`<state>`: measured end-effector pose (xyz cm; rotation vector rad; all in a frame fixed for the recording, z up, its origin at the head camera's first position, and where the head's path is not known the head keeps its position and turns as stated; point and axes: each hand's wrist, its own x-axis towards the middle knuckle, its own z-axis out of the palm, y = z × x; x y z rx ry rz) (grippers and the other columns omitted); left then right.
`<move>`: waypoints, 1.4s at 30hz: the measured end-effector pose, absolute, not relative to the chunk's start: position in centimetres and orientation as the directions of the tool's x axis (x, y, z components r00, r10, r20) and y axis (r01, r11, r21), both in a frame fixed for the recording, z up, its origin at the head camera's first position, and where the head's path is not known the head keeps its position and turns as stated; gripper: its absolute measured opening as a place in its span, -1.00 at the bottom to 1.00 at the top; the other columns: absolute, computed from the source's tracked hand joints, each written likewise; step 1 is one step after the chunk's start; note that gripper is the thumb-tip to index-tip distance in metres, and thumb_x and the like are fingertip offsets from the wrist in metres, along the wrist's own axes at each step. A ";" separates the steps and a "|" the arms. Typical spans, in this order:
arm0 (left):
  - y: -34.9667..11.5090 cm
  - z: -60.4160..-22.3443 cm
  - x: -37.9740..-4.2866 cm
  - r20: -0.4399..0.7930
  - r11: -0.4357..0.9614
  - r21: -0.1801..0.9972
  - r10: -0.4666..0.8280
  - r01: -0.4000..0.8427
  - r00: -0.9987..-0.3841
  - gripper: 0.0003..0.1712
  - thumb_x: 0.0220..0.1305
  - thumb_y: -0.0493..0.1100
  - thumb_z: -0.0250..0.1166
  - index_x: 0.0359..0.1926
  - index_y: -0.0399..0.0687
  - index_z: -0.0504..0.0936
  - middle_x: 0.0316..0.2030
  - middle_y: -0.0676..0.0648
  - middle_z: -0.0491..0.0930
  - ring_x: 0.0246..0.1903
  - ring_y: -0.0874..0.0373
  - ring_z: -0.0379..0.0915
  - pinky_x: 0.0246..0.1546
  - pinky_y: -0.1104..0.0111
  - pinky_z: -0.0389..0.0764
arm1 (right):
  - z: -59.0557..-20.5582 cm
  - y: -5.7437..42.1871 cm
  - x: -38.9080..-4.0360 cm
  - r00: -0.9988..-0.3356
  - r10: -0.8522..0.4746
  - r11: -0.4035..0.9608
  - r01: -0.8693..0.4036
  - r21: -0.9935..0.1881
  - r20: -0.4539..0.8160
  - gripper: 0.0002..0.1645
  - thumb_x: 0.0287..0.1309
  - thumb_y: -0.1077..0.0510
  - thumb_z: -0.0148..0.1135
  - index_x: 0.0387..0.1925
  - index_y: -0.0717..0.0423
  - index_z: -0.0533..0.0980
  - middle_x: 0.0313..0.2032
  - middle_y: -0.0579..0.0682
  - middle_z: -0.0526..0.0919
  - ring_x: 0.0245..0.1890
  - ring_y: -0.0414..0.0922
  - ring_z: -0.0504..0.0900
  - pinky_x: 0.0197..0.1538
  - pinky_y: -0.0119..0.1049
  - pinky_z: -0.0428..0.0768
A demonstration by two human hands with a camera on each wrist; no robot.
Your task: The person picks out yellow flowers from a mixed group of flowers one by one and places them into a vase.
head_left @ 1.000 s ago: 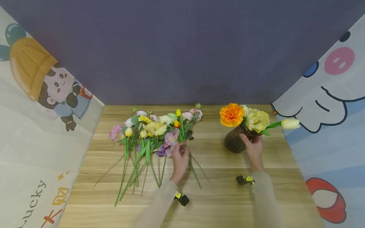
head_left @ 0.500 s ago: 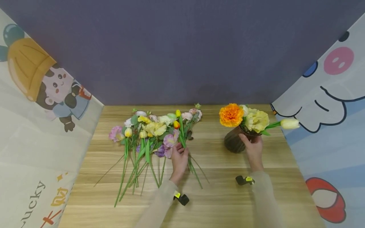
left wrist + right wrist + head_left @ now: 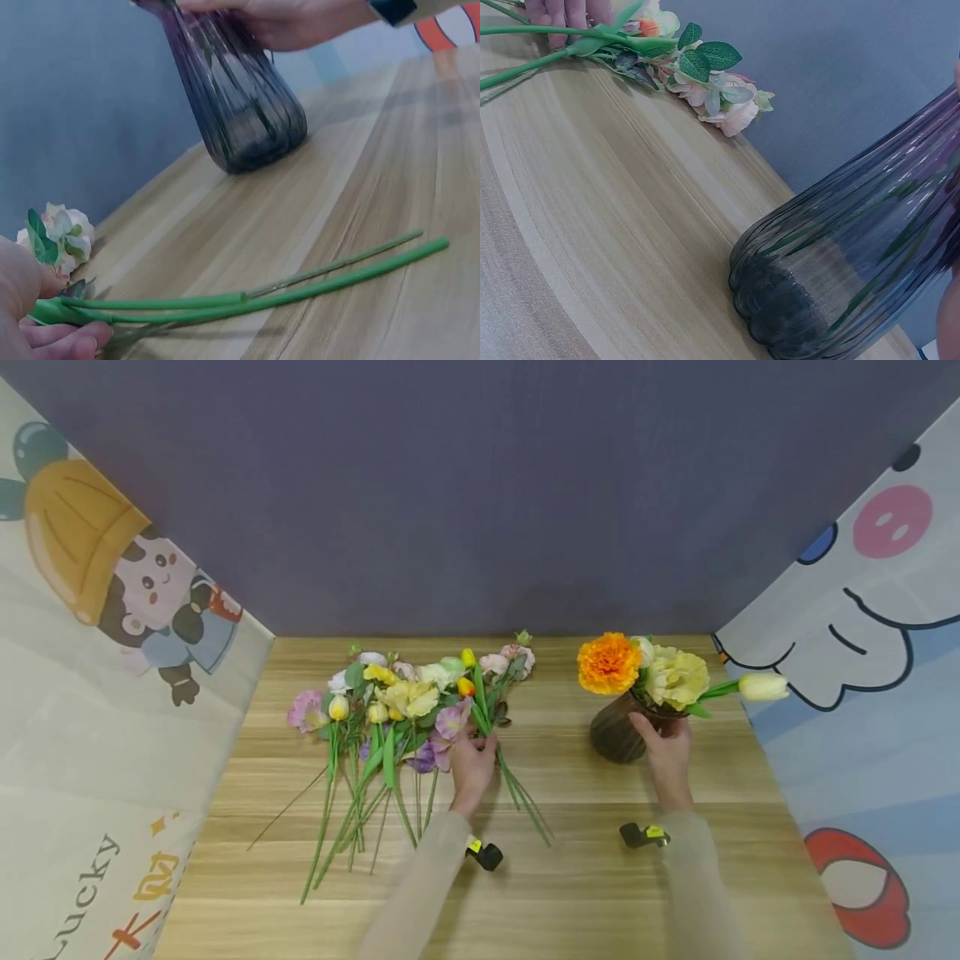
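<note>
My left hand point(image 3: 472, 777) is at the right end of a row of loose artificial flowers. Its thumb and fingers pinch green tulip stems point(image 3: 345, 283) just below the leaves; above them show a yellow tulip point(image 3: 468, 657) and an orange one point(image 3: 466, 687). Purple blossoms point(image 3: 452, 720) overlap the fingertips. On the right, my right hand point(image 3: 670, 762) grips a dark, ribbed glass vase point(image 3: 617, 731) near its mouth, and the vase leans. It bears an orange carnation-like flower point(image 3: 609, 663), a large pale yellow bloom point(image 3: 677, 677) and a cream tulip point(image 3: 763, 686) sticking out sideways.
Several more flowers lie to the left, including a pink-purple bloom point(image 3: 306, 711), their stems pointing toward me. Pale pink roses point(image 3: 517, 658) lie behind the left hand. A dark wall point(image 3: 480, 502) bounds the wooden table point(image 3: 585, 877) at the back; printed panels flank it.
My left hand has shifted slightly, and the stems at it have swung so their lower ends point farther right. The right hand and vase have stayed in place.
</note>
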<state>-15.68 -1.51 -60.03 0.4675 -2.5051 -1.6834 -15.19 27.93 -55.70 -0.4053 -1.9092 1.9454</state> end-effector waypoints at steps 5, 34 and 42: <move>-1.5 -60.1 -15.9 -0.122 0.322 0.921 -0.296 -0.219 -0.947 -0.55 0.37 -0.21 0.38 0.16 -0.38 0.55 -0.34 -0.24 0.75 -0.52 0.01 0.70 -0.56 0.37 0.64 | -55.7 27.9 -15.2 -0.888 0.456 -0.015 -0.078 -0.997 0.063 -0.36 0.24 0.25 0.45 0.30 -0.01 0.43 0.05 -0.14 0.55 -0.01 -0.21 0.44 0.00 -0.50 0.46; -1.6 -55.8 -15.6 0.012 0.059 0.998 -0.178 0.001 -0.984 -0.60 0.29 -0.36 0.40 0.11 -0.40 0.59 -0.21 -0.28 0.70 -0.33 0.21 0.59 -0.33 0.56 0.64 | -55.9 28.1 -15.2 -0.887 0.458 -0.014 -0.069 -0.998 0.055 -0.33 0.25 0.22 0.45 0.34 -0.03 0.41 0.08 -0.15 0.55 0.03 -0.22 0.45 0.03 -0.51 0.47; -1.9 -53.0 -15.5 0.086 -0.079 0.992 -0.190 0.102 -0.978 -0.66 0.28 -0.45 0.36 0.04 -0.46 0.52 -0.17 -0.40 0.68 -0.35 0.23 0.55 -0.33 0.57 0.64 | -55.8 28.0 -15.2 -0.889 0.452 -0.027 -0.093 -0.995 0.071 -0.29 0.25 0.26 0.44 0.38 0.01 0.39 0.16 -0.13 0.53 0.13 -0.21 0.45 0.12 -0.54 0.46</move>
